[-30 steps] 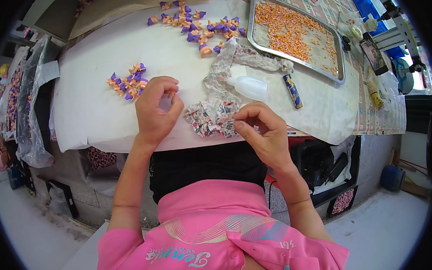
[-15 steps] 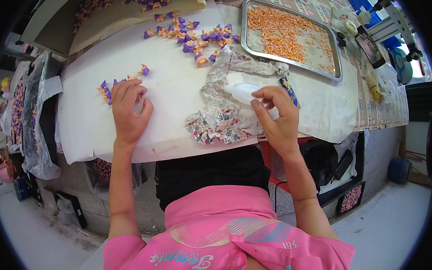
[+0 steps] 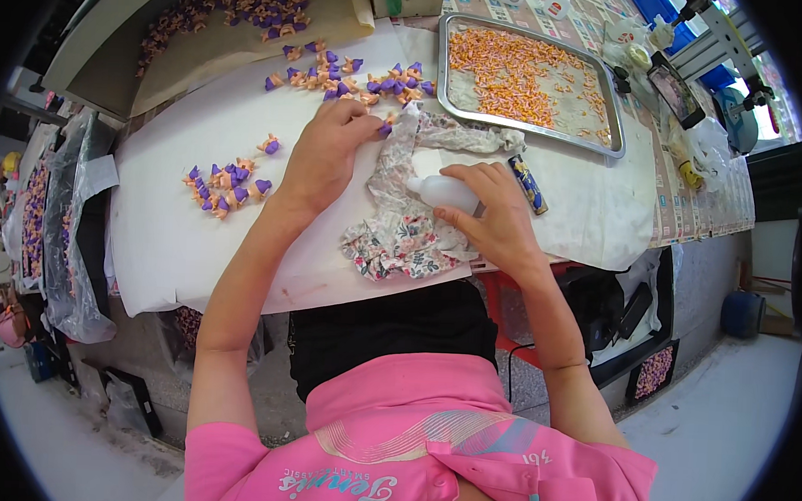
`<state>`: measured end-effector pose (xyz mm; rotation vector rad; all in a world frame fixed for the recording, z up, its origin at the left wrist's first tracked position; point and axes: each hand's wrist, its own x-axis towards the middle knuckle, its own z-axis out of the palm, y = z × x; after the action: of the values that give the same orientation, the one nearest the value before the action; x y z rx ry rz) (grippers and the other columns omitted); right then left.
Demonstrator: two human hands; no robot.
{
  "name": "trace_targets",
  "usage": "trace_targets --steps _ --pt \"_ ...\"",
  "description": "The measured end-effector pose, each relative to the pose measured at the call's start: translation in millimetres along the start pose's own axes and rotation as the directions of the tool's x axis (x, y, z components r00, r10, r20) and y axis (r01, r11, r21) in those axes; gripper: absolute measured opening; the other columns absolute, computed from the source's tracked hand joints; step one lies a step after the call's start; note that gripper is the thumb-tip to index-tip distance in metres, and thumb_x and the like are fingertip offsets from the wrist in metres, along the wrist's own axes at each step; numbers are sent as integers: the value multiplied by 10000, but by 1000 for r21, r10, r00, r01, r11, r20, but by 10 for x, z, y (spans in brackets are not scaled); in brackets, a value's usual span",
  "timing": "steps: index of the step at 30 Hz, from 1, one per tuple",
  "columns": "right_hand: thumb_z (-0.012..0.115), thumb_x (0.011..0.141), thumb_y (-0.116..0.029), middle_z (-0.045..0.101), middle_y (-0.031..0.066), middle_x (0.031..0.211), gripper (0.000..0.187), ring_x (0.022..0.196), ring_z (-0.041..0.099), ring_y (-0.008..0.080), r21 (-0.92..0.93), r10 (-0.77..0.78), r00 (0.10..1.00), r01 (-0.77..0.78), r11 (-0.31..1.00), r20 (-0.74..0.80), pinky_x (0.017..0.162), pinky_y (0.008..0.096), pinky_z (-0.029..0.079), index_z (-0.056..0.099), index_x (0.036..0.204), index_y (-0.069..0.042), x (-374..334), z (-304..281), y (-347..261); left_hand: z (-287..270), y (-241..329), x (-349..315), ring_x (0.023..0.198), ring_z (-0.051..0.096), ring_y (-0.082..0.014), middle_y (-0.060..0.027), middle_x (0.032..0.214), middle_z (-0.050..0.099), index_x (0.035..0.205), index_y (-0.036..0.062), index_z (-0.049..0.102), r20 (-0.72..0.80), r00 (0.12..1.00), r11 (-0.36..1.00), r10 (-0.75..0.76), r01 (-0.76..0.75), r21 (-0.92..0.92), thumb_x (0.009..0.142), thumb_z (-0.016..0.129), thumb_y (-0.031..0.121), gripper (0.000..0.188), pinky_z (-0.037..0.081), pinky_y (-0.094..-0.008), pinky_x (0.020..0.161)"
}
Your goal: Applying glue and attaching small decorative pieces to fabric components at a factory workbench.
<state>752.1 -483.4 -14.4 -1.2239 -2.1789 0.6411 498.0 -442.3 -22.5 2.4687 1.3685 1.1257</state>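
Note:
My left hand (image 3: 326, 153) reaches to the near edge of a loose group of small peach-and-purple figures (image 3: 399, 82). Its fingers are bent and close together at one small peach-and-purple figure (image 3: 386, 127), mostly hidden by the fingertips. In my right hand (image 3: 497, 212) lies a white squeeze bottle (image 3: 446, 193), its narrow nozzle pointing left, gripped between thumb and fingers. Beneath the bottle is a crumpled floral cloth (image 3: 401, 242). Further left, a second cluster of the same figures (image 3: 225, 187) sits on the white sheet (image 3: 160, 240).
A metal tray (image 3: 532, 126) of small orange-and-white pieces stands at the back right. Beside my right hand lies a blue-and-yellow tube-like item (image 3: 527, 184). A box-like unit (image 3: 114, 50) with many more figures is at the back left. A phone (image 3: 676, 91) on a stand is at the far right.
My left hand has left the left cluster and moved right and away to the figures near the cloth. The bottle in my right hand has lowered slightly toward the cloth.

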Motion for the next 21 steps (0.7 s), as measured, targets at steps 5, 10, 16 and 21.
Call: trace_targets --steps 5,10,16,21 --pt "779 750 -134 604 110 971 372 921 585 259 229 44 991 -14 973 -127 805 342 466 631 1072 -21 -118 -38 -65 -24 -36 -7 935 568 -298 -127 982 598 1004 25 609 177 973 986 -146 158 -58 795 561 -57 230 482 -372 818" --pt "780 786 -136 587 68 998 338 926 586 183 443 120 981 -41 896 -151 804 293 463 627 1058 -6 -177 -130 -94 -98 155 -204 862 593 -270 -130 960 590 1049 7 589 20 990 987 -141 142 -71 815 552 -50 243 499 -336 761" --pt "795 785 -133 556 43 999 336 916 563 131 634 209 959 -43 772 -190 780 251 450 629 1049 -5 -281 -75 -229 -133 510 -601 837 631 -143 -68 1003 607 1091 -12 578 206 786 398 -583 498 -770 916 540 11 181 522 -261 743" --pt "809 779 -174 543 43 958 355 868 542 126 571 111 961 57 819 -255 748 243 434 639 1043 -7 -409 67 -351 -67 776 -940 932 653 -159 -74 1001 615 1083 -14 576 381 661 -11 -647 491 -871 921 581 35 170 545 -261 803"
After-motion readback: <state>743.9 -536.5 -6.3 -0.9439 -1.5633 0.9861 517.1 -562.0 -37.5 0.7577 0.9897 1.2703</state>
